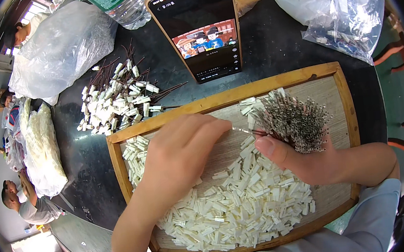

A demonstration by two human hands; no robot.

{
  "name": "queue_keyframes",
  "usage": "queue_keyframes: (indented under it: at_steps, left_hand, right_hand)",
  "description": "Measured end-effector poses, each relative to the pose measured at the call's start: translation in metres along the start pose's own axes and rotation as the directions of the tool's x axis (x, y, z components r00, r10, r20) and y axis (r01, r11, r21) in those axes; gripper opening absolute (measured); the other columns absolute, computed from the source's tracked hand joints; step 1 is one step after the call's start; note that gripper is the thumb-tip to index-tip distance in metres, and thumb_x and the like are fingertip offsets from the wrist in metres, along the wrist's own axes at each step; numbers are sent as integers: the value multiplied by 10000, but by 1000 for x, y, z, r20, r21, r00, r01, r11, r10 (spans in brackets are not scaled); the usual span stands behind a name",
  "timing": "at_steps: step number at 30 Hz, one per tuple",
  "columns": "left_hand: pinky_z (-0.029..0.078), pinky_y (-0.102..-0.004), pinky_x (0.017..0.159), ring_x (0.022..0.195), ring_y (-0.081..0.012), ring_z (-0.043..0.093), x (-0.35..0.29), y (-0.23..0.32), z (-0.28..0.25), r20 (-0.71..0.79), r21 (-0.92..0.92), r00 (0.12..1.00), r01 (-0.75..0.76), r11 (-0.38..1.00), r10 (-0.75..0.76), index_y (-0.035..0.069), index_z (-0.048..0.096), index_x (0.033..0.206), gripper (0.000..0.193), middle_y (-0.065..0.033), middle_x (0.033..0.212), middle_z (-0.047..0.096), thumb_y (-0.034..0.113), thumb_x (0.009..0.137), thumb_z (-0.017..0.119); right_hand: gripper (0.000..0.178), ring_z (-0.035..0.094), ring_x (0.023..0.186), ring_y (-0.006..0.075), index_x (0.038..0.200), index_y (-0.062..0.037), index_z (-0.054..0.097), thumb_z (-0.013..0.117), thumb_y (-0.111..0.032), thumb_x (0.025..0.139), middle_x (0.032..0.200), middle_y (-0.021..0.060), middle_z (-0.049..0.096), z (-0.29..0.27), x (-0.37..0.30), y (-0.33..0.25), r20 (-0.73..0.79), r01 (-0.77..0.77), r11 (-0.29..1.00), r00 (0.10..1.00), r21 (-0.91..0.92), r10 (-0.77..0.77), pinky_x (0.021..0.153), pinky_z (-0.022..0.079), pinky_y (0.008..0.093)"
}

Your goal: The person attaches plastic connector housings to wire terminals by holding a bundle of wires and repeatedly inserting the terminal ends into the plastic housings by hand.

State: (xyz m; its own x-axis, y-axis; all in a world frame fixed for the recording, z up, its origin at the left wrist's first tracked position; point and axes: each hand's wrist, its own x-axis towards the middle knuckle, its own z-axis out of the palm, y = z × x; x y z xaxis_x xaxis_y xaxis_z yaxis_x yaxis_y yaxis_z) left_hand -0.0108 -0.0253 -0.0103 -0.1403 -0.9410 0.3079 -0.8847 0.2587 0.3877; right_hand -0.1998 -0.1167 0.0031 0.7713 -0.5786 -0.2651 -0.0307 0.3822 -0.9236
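Note:
My right hand (307, 162) is closed round a thick bundle of thin dark wires with crimped metal terminals (294, 119) at their ends. Between its thumb and my left hand, one or two dark wires stick out with a thin silvery end (241, 130). My left hand (184, 147) is pinched, its fingertips at that silvery end; whatever sits between them is hidden. Under both hands lies a wood-framed tray (228, 98) holding a broad heap of small white plastic connector housings (239, 205). More housings lie along its left side and beneath the bundle.
Beyond the tray, a pile of wired white connectors (119, 97) lies on the black table (272, 46). A phone (198, 34) stands upright by a water bottle (125, 7). Plastic bags (70, 46) sit left and right. Other people (29, 205) are at the far left.

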Motion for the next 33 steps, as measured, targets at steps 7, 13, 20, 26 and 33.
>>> queue_keyframes:
  at_steps: [7, 13, 20, 26, 33]
  left_hand:
    - [467, -340, 797, 900, -226, 565, -11, 11, -5, -129, -811, 954, 55, 583, -269, -2, 436, 1044, 401, -146, 952, 553, -138, 704, 598]
    - [476, -330, 768, 876, -235, 569, -8, 9, -6, -154, -798, 968, -3, 603, -199, 8, 435, 1000, 381, -169, 920, 564, -140, 691, 602]
    - [489, -302, 693, 858, -232, 565, -7, 7, -9, -180, -630, 983, -92, 771, -30, 24, 434, 949, 336, -178, 881, 581, -118, 702, 610]
    - [468, -284, 733, 852, -218, 587, -7, 8, -4, -256, -732, 953, -84, 676, -159, 6, 515, 934, 313, -157, 922, 609, -144, 680, 620]
    - [475, -282, 730, 857, -221, 589, -10, 9, -5, -209, -730, 965, -45, 682, -160, 10, 510, 936, 317, -160, 930, 603, -156, 683, 605]
  right_hand:
    - [222, 570, 815, 68, 968, 5, 561, 628, 33, 759, 895, 48, 622, -5, 0, 1, 106, 123, 982, 988, -141, -108, 689, 458, 209]
    - [201, 590, 808, 83, 962, 14, 571, 615, 39, 767, 862, 57, 633, -6, -1, 6, 107, 59, 998, 993, -10, -57, 681, 476, 204]
    - [146, 592, 769, 78, 909, 26, 593, 624, 24, 766, 822, 60, 638, -8, -1, 3, 93, 21, 999, 996, -37, -17, 649, 476, 207]
    - [141, 586, 760, 71, 901, 23, 600, 632, 11, 763, 815, 56, 639, -8, -1, 3, 90, 74, 994, 994, -79, -67, 640, 468, 206]
    - [159, 580, 753, 68, 915, 22, 601, 635, 10, 760, 815, 55, 636, -7, 0, 4, 107, 114, 991, 989, -72, -106, 631, 462, 207]
